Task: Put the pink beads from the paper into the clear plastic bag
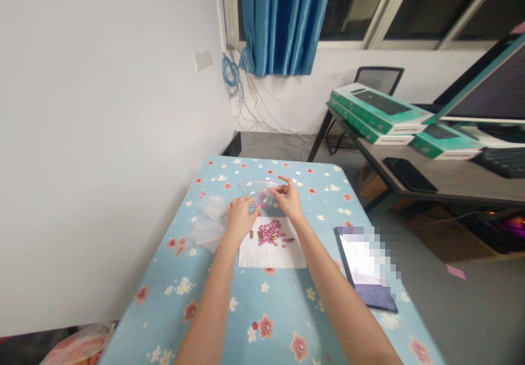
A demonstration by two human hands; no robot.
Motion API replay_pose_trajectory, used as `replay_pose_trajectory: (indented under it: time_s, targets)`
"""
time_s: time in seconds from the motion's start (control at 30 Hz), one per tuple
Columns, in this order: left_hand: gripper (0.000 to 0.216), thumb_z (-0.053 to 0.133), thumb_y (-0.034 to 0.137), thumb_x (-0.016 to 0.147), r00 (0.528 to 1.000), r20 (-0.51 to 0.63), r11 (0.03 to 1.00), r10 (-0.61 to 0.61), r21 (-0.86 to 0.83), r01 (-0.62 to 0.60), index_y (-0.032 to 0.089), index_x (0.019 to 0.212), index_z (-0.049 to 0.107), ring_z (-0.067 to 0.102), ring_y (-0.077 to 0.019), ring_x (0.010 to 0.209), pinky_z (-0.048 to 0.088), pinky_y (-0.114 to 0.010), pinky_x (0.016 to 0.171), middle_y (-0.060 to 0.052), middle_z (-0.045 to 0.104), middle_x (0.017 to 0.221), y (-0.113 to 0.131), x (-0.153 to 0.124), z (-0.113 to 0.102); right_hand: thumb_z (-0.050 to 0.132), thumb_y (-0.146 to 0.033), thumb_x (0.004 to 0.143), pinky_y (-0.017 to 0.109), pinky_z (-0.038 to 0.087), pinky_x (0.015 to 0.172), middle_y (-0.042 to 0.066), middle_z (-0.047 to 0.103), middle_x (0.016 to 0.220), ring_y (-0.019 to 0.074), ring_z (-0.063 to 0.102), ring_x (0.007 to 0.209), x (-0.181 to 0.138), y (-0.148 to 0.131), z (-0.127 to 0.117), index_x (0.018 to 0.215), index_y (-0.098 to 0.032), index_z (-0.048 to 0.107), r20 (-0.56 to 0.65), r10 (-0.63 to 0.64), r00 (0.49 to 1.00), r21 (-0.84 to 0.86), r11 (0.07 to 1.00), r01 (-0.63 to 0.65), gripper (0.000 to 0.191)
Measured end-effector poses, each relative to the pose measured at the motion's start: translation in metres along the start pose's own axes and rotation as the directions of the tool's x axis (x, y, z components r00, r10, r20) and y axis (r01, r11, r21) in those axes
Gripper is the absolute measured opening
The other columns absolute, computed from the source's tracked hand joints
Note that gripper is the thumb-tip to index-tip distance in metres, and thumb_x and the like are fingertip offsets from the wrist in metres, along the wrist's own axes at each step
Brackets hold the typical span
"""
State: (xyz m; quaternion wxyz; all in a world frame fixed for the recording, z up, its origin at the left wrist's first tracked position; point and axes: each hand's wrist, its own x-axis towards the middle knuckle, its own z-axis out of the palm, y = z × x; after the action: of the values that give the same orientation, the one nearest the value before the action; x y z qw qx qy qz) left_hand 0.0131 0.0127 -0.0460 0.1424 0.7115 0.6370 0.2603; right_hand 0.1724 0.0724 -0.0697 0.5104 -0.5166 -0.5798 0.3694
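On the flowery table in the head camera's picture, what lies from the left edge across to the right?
Empty clear bags → left hand → pink pills on white paper → right hand, holding a clear bag → tablet.

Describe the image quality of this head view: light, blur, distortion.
Head view: even, soft light with faint shadows; wide-angle lens bends the window frame and stretches the forearms; the tablet screen is pixelated; pink pills and the clear bag between both hands are small and soft.
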Motion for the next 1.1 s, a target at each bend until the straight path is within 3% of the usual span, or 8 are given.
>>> replay_pose_trajectory:
  time_s: [0.17,0.27,0.37,0.5,0.67,1.1]
  targets:
    - [0.009,0.059,0.023,0.079,0.997,-0.045,0.981,0.056,-0.184,-0.064,0.020,0.087,0.062,0.061,-0.0196,0.093,0.045,-0.036,0.088,-0.004,0.068,0.092,0.008,0.000,-0.021,0.065,-0.036,0.071,0.030,0.047,0.070,0.005,0.068,0.077,0.0167,0.061,0.071,-0.016,-0.030,-0.018,0.083,-0.016,0.063,0.075,-0.052,0.996,0.062,0.997,0.047,0.023]
    - [0.018,0.063,0.024,0.077,0.983,-0.175,0.932,0.048,-0.346,-0.107,0.020,0.093,0.055,0.063,-0.0163,0.088,0.047,-0.033,0.086,-0.002,0.067,0.091,0.018,-0.003,-0.036,0.064,-0.033,0.074,0.031,0.047,0.074,0.005,0.069,0.078,0.0164,0.061,0.073,-0.030,-0.053,-0.030,0.080,-0.017,0.065,0.122,-0.115,0.986,0.004,0.993,0.115,0.018]
    - [0.020,0.062,0.028,0.079,0.974,-0.212,0.887,0.079,-0.431,-0.166,0.021,0.097,0.055,0.063,-0.0155,0.090,0.046,-0.032,0.088,-0.002,0.068,0.094,0.028,-0.007,-0.050,0.062,-0.032,0.077,0.032,0.047,0.076,0.004,0.069,0.080,0.0167,0.062,0.076,-0.042,-0.071,-0.039,0.082,-0.017,0.066,0.215,-0.132,0.968,-0.067,0.986,0.149,0.016]
    - [0.011,0.056,0.028,0.083,0.975,-0.116,0.921,0.191,-0.322,-0.219,0.021,0.088,0.064,0.061,-0.0179,0.094,0.044,-0.035,0.092,-0.002,0.069,0.094,0.035,-0.010,-0.060,0.060,-0.029,0.079,0.032,0.047,0.078,0.004,0.070,0.082,0.0167,0.063,0.078,-0.050,-0.079,-0.043,0.083,-0.018,0.067,0.288,-0.124,0.949,-0.115,0.980,0.163,0.014]
    - [0.016,0.054,0.031,0.085,0.965,-0.001,0.936,0.263,-0.242,-0.255,0.022,0.085,0.068,0.059,-0.0199,0.101,0.041,-0.040,0.097,-0.003,0.067,0.103,0.035,-0.012,-0.062,0.059,-0.028,0.079,0.031,0.048,0.075,0.004,0.070,0.081,0.0167,0.063,0.076,-0.049,-0.075,-0.044,0.084,-0.018,0.067,0.228,-0.107,0.968,-0.164,0.976,0.146,0.014]
    - [0.013,0.056,0.025,0.084,0.966,-0.001,0.946,0.257,-0.206,-0.252,0.023,0.082,0.068,0.055,-0.0203,0.106,0.041,-0.040,0.098,-0.003,0.064,0.108,0.032,-0.009,-0.046,0.056,-0.027,0.081,0.030,0.047,0.074,0.004,0.071,0.080,0.0177,0.063,0.074,-0.047,-0.070,-0.044,0.086,-0.019,0.069,0.192,-0.107,0.976,-0.262,0.952,0.156,0.016]
